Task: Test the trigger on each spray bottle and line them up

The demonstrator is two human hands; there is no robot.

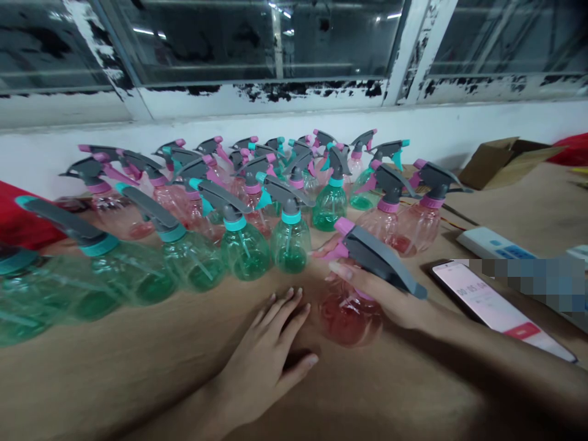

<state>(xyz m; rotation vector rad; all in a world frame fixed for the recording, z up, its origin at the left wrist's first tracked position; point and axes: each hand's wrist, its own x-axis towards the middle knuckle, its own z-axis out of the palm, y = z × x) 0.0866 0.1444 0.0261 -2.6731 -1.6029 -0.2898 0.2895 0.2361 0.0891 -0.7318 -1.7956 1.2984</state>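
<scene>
My right hand (367, 278) is wrapped round the neck of a pink spray bottle (349, 318), a finger near its pink trigger. This bottle has a grey head with a pink nozzle and holds some reddish liquid. To its left, my left hand (271, 343) lies flat on the wooden table (151, 380), fingers stretched out and holding nothing. Just beyond the hands stand a green spray bottle (291, 242) and another green spray bottle (245, 251), both with turquoise collars. Two pink spray bottles (420, 223) stand behind my right hand.
Several more pink and green spray bottles (124, 211) crowd toward the wall. At right lie a phone (491, 300) showing a timer and a white power strip (496, 242). An open cardboard box (500, 162) sits at the back right. Red material (22, 217) shows at the left edge.
</scene>
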